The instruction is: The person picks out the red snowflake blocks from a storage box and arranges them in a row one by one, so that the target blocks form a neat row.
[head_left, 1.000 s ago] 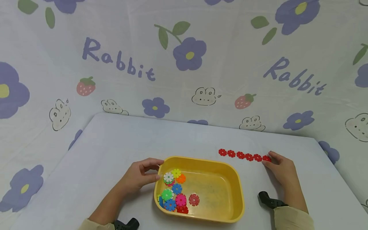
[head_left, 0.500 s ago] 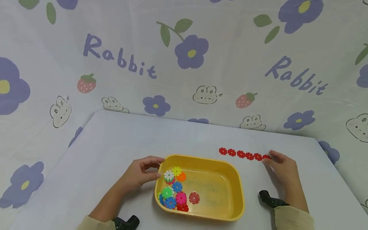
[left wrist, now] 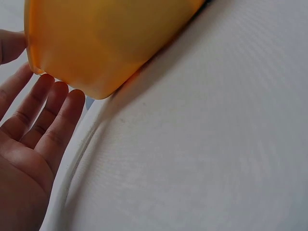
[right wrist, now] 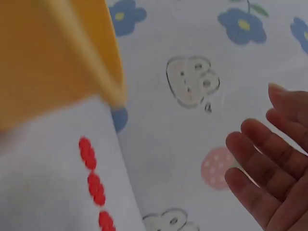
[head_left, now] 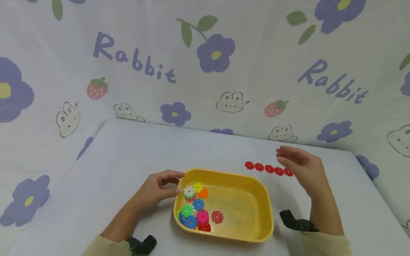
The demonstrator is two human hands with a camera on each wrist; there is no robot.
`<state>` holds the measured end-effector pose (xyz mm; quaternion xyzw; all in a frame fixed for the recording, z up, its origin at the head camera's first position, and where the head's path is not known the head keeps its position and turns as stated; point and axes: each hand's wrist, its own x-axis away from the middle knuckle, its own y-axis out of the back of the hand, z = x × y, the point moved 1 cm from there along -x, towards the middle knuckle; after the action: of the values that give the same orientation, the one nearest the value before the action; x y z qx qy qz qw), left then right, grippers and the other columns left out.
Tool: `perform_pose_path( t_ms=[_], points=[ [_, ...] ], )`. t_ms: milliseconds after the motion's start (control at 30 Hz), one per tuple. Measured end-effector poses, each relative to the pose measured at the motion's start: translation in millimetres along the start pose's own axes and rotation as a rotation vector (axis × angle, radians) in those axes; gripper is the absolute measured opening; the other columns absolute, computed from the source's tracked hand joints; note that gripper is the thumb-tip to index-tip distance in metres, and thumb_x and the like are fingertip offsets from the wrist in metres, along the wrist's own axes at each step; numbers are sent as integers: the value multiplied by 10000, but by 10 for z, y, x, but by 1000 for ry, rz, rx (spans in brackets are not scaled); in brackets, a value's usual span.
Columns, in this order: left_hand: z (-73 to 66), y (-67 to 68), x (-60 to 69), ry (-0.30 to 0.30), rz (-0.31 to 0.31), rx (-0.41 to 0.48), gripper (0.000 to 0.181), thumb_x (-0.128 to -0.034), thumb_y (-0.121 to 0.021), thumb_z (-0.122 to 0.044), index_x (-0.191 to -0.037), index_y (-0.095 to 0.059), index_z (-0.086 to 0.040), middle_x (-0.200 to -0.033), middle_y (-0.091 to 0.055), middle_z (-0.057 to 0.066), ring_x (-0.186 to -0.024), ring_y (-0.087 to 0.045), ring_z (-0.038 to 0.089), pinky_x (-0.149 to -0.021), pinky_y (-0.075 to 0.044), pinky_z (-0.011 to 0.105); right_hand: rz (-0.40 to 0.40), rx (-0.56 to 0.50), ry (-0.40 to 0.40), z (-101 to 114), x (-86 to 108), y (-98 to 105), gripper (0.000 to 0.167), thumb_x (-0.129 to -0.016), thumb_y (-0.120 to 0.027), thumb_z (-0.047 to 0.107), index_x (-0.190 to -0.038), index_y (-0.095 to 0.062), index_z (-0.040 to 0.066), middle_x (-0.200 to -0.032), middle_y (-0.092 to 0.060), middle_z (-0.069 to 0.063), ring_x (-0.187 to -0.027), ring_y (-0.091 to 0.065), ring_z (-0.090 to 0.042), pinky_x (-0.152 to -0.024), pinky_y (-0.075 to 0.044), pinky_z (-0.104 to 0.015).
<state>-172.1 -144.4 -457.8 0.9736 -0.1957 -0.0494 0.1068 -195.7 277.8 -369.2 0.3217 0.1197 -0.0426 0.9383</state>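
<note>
The red row (head_left: 269, 169) lies toward the far right corner of the bench (head_left: 160, 145); your right hand (head_left: 303, 170) has lifted off its end, loosely spread and empty, so the placing seems done. Your left hand (head_left: 156, 189), fingers relaxed, touches the tray (head_left: 238, 208) at its left edge.

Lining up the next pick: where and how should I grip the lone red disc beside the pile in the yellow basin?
Probably pinch the red disc by its notched rim, from above and the right: it seems to lie flat, with bare floor of the yellow basin to its right and the pink disc close on its left.
</note>
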Motion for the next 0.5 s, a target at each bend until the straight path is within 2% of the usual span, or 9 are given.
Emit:
perform_pose_path(
  t_ms=[100,133,200,300,400,500],
  points=[
    [-1,-2,-4,7,2,0,428,-866,-757,-213,-1273,-645,-145,-1274,-646,44,-1129,-608,235,-918,-538,223,113,-58,245,298,58,-135,346,-893,-726,144,-1233,-670,111,-1152,-710,-84,-978,-684,-23,-811,-547,-152],
    [1,-1,-6,6,3,1,429,-865,-758,-210,-1273,-644,-144,-1274,-646,45,-1130,-608,237,-919,-537,224,156,-62,307,383,72,-187,334,-882,-729,99,-1212,-679,101,-1129,-718,-70,-970,-690,-42,-814,-551,-159],
    [4,0,-8,9,3,2,428,-864,-759,-208,-1272,-646,-148,-1271,-647,44,-1132,-606,242,-917,-537,222,256,-63,374,544,87,-302,311,-877,-728,74,-1184,-695,110,-1099,-726,-19,-977,-690,-77,-839,-558,-191],
    [9,3,-10,12,4,7,426,-865,-758,-204,-1271,-647,-145,-1273,-644,53,-1139,-601,260,-918,-538,224,436,-2,380,750,71,-494,235,-895,-723,162,-1129,-727,170,-1055,-732,70,-990,-679,-85,-880,-557,-252],
    [-2,5,-6,21,4,12,430,-864,-760,-208,-1273,-647,-139,-1278,-640,61,-1146,-596,274,-916,-541,227,711,59,338,885,33,-720,162,-912,-705,245,-1064,-749,210,-996,-731,114,-935,-671,-62,-858,-564,-278],
    [-9,5,3,27,3,21,430,-862,-761,-207,-1271,-648,-138,-1279,-639,62,-1149,-597,273,-915,-542,230,988,135,284,954,43,-968,131,-911,-704,221,-1025,-765,196,-936,-727,117,-849,-649,-41,-805,-557,-234]
  ],
)
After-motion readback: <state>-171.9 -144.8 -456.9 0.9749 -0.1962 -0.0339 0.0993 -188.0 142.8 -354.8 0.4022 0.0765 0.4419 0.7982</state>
